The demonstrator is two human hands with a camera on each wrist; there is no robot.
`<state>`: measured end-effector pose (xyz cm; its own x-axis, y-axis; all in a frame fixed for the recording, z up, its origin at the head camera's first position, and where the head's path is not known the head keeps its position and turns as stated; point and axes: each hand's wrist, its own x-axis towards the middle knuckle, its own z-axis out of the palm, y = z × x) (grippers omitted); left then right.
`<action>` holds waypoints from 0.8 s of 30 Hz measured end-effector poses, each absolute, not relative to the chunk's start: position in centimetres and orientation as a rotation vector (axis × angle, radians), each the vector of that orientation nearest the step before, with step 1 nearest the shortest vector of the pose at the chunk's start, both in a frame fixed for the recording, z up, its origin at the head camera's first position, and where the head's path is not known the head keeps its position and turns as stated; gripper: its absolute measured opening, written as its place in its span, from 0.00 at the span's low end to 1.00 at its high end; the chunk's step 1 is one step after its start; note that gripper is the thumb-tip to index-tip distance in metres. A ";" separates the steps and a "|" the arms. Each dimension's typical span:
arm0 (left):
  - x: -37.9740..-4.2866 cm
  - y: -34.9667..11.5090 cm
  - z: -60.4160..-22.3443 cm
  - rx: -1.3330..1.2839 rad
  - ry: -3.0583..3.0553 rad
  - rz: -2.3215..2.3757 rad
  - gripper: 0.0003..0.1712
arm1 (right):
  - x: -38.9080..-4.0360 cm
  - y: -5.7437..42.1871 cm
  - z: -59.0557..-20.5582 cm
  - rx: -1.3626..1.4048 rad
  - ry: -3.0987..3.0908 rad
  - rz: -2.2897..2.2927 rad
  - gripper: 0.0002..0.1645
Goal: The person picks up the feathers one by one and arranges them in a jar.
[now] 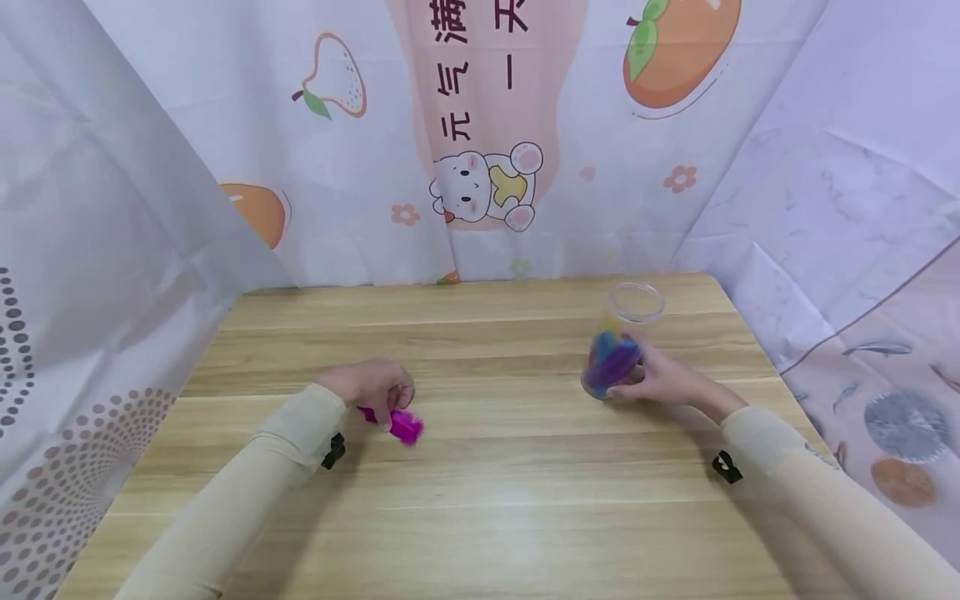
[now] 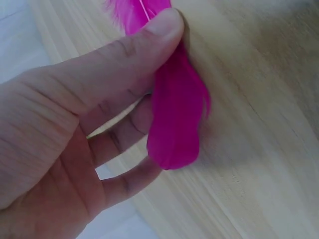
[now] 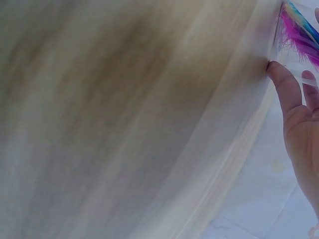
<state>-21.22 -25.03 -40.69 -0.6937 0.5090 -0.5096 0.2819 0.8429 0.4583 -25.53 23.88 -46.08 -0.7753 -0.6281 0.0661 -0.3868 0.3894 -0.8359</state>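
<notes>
My left hand point(image 1: 375, 388) pinches a magenta feather point(image 1: 406, 427) between thumb and fingers, just over the left half of the table. Close up in the left wrist view, the thumb presses across the feather's point(image 2: 175, 124) middle, its rounded end pointing down and its fluffy end at the top. On the right, my right hand point(image 1: 660, 379) grips the lower part of a clear plastic cup point(image 1: 637, 321). Purple, blue and orange-yellow feathers point(image 1: 613, 364) lie inside it. Only part of the right hand point(image 3: 301, 127) and some feathers point(image 3: 300, 35) show at the right wrist view's edge.
The wood-grain table point(image 1: 480, 500) spreads under both hands. A printed curtain point(image 1: 337, 167) hangs along its back edge, and more cloth point(image 1: 847, 208) hangs at the sides. Dark straps point(image 1: 726, 467) sit under both sleeves' cuffs.
</notes>
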 end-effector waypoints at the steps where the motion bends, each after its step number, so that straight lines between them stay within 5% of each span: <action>1: -21.2 -25.0 -40.7 0.576 2.375 0.446 0.20 | -25.5 23.9 -46.1 -0.895 2.389 -1.333 0.58; 24: -21.0 -25.2 -40.8 0.590 2.382 0.480 0.17 | -25.4 23.9 -46.1 -0.912 2.406 -1.319 0.55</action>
<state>-20.98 -25.22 -40.82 -0.7010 0.5195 -0.4885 0.2897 0.8334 0.4706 -25.42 23.90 -46.08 -0.7728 -0.6300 0.0771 -0.4039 0.3944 -0.8254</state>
